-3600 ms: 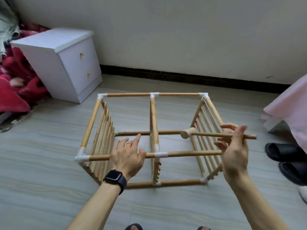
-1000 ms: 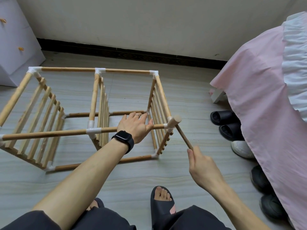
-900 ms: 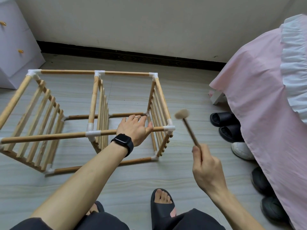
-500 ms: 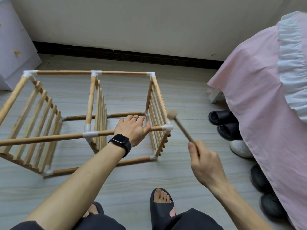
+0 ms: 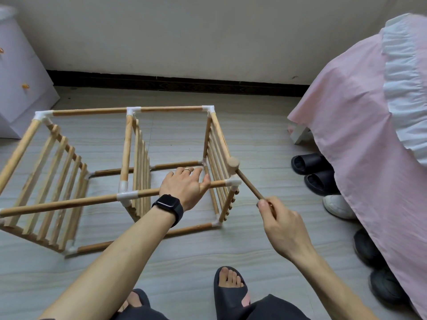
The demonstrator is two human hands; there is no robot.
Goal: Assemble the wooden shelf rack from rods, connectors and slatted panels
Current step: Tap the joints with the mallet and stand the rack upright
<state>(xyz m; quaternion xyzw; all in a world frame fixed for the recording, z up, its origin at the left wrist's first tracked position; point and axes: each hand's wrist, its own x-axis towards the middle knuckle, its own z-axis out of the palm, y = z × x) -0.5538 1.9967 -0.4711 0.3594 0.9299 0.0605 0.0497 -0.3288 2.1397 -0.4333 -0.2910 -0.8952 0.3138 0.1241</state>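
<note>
The right hand (image 5: 284,225), gripping the mallet (image 5: 233,163), is swinging down again onto the centre-right corner connector (image 5: 233,183) (joint still seating); the flat left hand (image 5: 184,185) is bracing the rod (image 5: 147,193).

White cabinet (image 5: 20,88) at far left, pink bedcover (image 5: 369,135) at right, black slippers (image 5: 307,163) and a white shoe (image 5: 335,205) beside it.
</note>
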